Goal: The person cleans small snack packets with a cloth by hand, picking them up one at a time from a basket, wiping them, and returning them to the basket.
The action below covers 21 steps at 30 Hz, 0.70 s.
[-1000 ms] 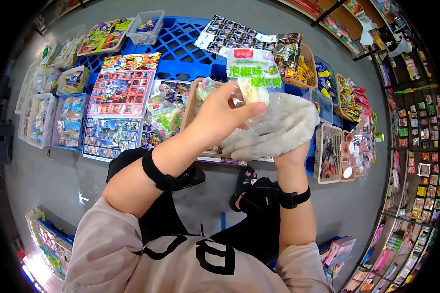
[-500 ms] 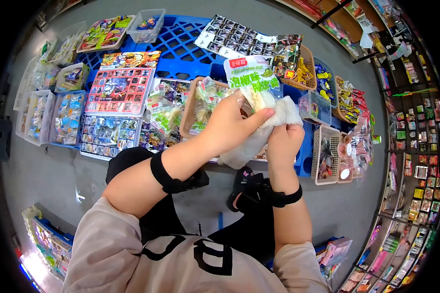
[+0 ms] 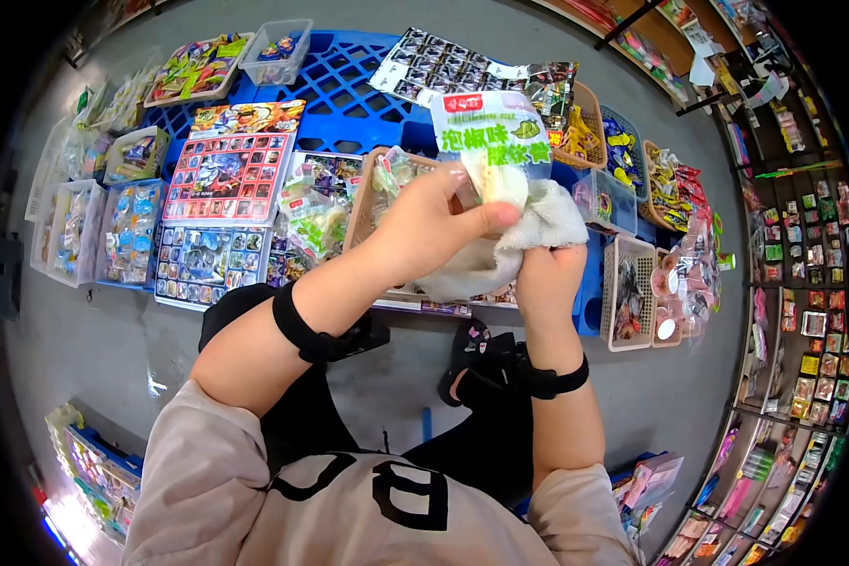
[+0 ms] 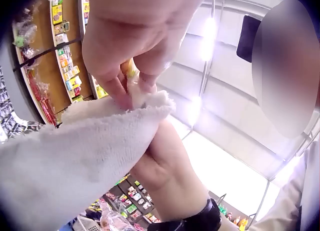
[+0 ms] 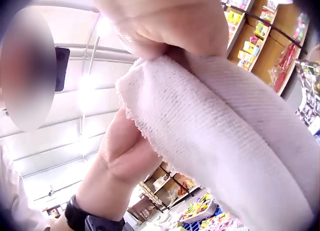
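My left hand (image 3: 439, 222) pinches a clear plastic snack packet (image 3: 491, 137) with green lettering and a red label, thumb across its lower part. Pale contents show through the plastic near the thumb. In my right hand (image 3: 549, 274) is a white towelling cloth (image 3: 476, 269), gripped so that it bunches against the packet's lower right side and hangs below. The left wrist view has the cloth (image 4: 85, 156) draped in front, hiding most of the packet. In the right wrist view, folds of cloth (image 5: 200, 136) hang from the curled right fingers.
Below the hands, a tan basket (image 3: 360, 212) holds similar packets, with more packets (image 3: 311, 222) beside it. Picture sheets (image 3: 226, 174) lie on the blue pallet (image 3: 349, 71). Snack baskets (image 3: 630, 321) stand at the right, clear bins (image 3: 71, 236) at the left. Stocked shelves (image 3: 811, 311) line the right.
The cloth, spread wide over the right hand earlier, is now bunched against the packet's side. The right hand has come left and up. The packet tilted, then straightened, staying in the left hand.
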Each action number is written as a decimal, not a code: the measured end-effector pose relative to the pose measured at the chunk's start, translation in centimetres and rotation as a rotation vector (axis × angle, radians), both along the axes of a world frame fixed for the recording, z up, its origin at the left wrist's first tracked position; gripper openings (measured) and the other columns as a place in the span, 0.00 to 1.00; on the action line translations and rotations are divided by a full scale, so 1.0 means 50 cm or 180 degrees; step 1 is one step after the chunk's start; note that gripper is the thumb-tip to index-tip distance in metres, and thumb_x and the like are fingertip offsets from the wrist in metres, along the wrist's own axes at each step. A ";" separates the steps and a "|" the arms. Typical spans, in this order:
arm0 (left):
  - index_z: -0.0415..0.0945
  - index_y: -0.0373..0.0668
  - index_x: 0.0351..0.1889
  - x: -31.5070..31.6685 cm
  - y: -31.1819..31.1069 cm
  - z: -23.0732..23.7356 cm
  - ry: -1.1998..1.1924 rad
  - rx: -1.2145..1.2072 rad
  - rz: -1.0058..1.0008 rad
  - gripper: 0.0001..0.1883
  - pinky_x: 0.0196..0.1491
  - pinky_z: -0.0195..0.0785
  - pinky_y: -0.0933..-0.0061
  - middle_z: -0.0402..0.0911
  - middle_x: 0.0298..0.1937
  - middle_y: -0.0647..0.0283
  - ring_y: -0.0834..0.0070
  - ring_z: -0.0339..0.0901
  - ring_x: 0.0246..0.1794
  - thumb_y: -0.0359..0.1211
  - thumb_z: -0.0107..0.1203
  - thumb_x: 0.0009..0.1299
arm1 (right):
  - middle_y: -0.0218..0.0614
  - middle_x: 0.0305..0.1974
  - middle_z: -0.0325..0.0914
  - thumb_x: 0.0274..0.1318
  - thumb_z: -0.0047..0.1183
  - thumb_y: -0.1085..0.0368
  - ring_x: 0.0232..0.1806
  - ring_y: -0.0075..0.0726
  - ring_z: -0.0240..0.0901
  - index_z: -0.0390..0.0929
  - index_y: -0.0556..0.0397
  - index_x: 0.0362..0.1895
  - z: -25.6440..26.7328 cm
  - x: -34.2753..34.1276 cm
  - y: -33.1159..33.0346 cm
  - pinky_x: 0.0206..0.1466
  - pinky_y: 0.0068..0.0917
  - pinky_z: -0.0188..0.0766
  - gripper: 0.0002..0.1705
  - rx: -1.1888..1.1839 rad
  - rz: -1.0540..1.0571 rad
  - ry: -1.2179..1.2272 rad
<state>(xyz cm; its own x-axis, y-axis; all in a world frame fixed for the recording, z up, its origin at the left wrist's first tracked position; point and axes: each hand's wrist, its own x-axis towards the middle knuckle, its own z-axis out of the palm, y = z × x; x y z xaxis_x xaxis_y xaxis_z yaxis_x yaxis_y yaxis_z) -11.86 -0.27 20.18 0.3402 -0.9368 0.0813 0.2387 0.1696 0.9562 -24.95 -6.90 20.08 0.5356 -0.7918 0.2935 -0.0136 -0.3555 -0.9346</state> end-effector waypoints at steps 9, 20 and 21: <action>0.67 0.35 0.46 0.007 0.008 0.014 0.0890 0.0197 0.0031 0.18 0.41 0.69 0.75 0.75 0.40 0.62 0.77 0.73 0.38 0.34 0.54 0.61 | 0.36 0.43 0.71 0.50 0.44 0.74 0.44 0.28 0.68 0.66 0.60 0.48 -0.013 0.006 0.013 0.45 0.23 0.66 0.17 0.0940 0.0348 -0.0353; 0.68 0.38 0.43 0.068 -0.010 0.029 0.1563 -0.0694 0.0893 0.14 0.50 0.63 0.70 0.75 0.40 0.63 0.75 0.72 0.42 0.34 0.53 0.62 | 0.39 0.49 0.66 0.53 0.43 0.63 0.50 0.36 0.65 0.62 0.55 0.52 -0.013 -0.008 0.015 0.53 0.34 0.63 0.21 0.1918 0.0376 -0.1128; 0.68 0.40 0.44 0.063 -0.006 0.030 0.1652 -0.0683 0.0828 0.14 0.53 0.60 0.67 0.74 0.41 0.64 0.75 0.70 0.44 0.33 0.54 0.61 | 0.39 0.50 0.66 0.55 0.43 0.58 0.52 0.37 0.64 0.61 0.54 0.53 -0.013 -0.009 0.011 0.55 0.36 0.62 0.23 0.2272 0.0420 -0.1345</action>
